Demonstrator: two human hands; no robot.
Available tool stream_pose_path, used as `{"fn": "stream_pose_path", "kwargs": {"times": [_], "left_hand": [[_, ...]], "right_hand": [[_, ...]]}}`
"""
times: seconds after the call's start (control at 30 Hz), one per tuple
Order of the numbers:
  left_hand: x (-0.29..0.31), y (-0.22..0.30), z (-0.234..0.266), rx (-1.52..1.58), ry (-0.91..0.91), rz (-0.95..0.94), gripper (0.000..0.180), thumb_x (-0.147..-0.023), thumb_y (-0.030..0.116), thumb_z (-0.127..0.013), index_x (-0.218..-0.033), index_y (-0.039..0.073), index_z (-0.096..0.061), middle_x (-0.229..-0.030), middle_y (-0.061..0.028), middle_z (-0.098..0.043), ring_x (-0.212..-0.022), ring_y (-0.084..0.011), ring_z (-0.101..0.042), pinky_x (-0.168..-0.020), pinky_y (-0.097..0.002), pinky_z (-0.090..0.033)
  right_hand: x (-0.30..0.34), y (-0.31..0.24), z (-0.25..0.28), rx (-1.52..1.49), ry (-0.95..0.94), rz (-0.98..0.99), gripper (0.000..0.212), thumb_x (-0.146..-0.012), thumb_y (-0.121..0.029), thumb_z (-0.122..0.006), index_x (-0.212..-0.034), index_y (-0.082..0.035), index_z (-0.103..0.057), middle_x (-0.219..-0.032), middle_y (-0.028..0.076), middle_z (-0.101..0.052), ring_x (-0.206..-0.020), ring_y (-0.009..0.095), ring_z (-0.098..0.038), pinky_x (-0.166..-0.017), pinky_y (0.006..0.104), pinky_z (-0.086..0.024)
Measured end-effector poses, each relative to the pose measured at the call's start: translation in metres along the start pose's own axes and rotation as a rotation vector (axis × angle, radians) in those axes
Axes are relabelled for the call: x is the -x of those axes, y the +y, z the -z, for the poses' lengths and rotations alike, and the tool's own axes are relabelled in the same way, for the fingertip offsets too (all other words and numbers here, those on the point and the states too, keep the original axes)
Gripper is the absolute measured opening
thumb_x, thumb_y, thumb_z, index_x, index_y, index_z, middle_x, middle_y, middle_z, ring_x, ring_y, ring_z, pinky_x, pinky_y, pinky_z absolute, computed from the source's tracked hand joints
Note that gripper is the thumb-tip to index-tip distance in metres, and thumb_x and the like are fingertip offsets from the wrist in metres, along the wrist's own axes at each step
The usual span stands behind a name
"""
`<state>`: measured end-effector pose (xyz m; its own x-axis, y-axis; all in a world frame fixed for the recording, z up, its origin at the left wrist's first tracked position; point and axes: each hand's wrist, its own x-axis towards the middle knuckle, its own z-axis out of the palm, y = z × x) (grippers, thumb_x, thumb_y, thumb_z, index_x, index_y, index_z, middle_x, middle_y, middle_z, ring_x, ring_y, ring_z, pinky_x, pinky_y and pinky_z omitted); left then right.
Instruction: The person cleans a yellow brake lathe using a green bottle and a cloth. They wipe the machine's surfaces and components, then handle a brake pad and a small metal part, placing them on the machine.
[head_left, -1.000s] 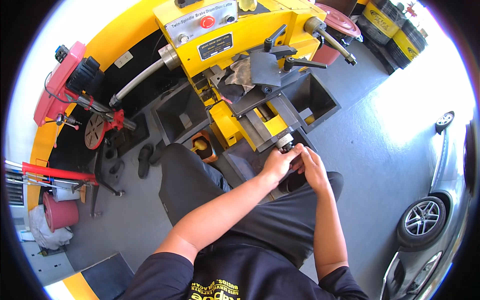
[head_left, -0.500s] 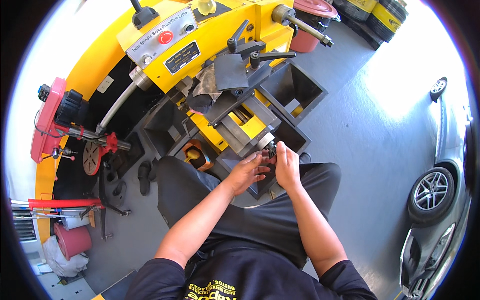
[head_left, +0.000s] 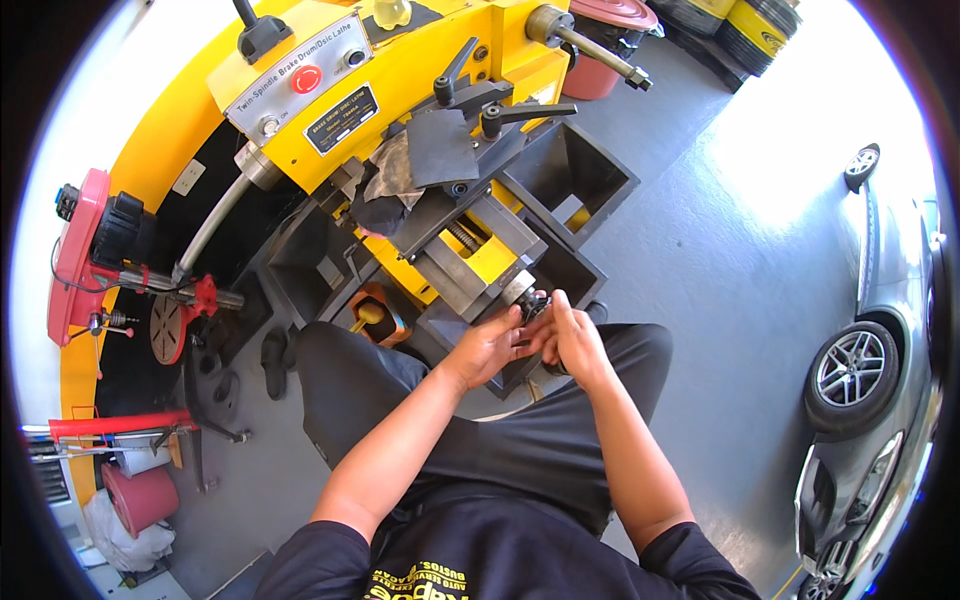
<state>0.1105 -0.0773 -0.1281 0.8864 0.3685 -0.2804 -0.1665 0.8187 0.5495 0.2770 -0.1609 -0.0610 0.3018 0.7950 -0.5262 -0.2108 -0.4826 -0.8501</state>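
A yellow brake lathe point(head_left: 390, 110) stands before me, its dark cross slide point(head_left: 470, 275) running toward my lap. At the slide's near end is a silver collar point(head_left: 518, 287) with a small black crank knob point(head_left: 536, 304). My right hand point(head_left: 578, 350) is closed at the knob's right side, its fingers curled in and partly hiding it. From the left, my left hand point(head_left: 485, 350) reaches just below the collar, thumb raised and fingers stretched toward the right hand. Whether the left fingertips touch the knob is hard to see.
Black chip trays point(head_left: 570, 180) flank the slide, and a grey cloth point(head_left: 390, 170) lies on it. A red drill press point(head_left: 85, 255) stands at left. An orange box point(head_left: 375, 315) sits beside my left knee. On the right is a grey car point(head_left: 870, 420).
My right fingers have curled in around the knob, and my left fingers have stretched closer to them. The whole view has shifted slightly, so the lathe appears farther left.
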Motion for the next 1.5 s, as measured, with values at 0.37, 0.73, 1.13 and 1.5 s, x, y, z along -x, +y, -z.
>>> {"fn": "stream_pose_path", "kwargs": {"times": [0.37, 0.73, 1.13, 1.5], "left_hand": [[0.000, -0.017, -0.007, -0.060, 0.127, -0.102, 0.055, -0.110, 0.062, -0.060, -0.150, 0.026, -0.060, -0.146, 0.0040, -0.063, -0.129, -0.0197, -0.060, -0.107, -0.0414, -0.050], [0.002, -0.003, -0.062, -0.158, 0.567, -0.030, 0.055, -0.099, 0.068, -0.074, -0.120, 0.019, -0.065, -0.102, 0.0012, -0.068, -0.091, -0.0145, -0.066, -0.091, -0.0364, -0.049], [0.003, 0.005, -0.051, -0.272, 0.422, -0.058, 0.055, -0.107, 0.062, -0.066, -0.113, 0.008, -0.069, -0.088, -0.0015, -0.066, -0.074, -0.0128, -0.064, -0.076, -0.0303, -0.053], [-0.020, -0.014, 0.001, 0.058, -0.068, -0.052, 0.066, -0.103, 0.065, -0.068, -0.154, 0.027, -0.052, -0.148, -0.0047, -0.064, -0.138, -0.0218, -0.058, -0.112, -0.0416, -0.048]], "right_hand": [[-0.003, 0.001, -0.006, 0.759, 0.278, 0.673, 0.042, -0.110, -0.041, -0.060, -0.093, -0.003, -0.058, -0.082, 0.022, -0.068, -0.082, 0.046, -0.070, -0.072, 0.0533, -0.055], [-0.039, 0.040, 0.000, -0.119, -0.112, 0.080, 0.063, -0.116, -0.055, -0.040, -0.093, -0.003, -0.068, -0.074, 0.005, -0.064, -0.062, 0.014, -0.057, -0.056, 0.0344, -0.041], [-0.021, 0.029, -0.004, -0.621, -0.399, -0.313, 0.075, -0.113, -0.071, -0.036, -0.084, -0.007, -0.061, -0.065, 0.003, -0.056, -0.053, 0.014, -0.049, -0.049, 0.0287, -0.032], [0.004, -0.040, 0.057, 0.714, -0.106, 0.142, 0.036, -0.111, -0.034, -0.060, -0.107, -0.002, -0.077, -0.074, 0.007, -0.075, -0.065, 0.022, -0.069, -0.071, 0.0359, -0.057]]}}
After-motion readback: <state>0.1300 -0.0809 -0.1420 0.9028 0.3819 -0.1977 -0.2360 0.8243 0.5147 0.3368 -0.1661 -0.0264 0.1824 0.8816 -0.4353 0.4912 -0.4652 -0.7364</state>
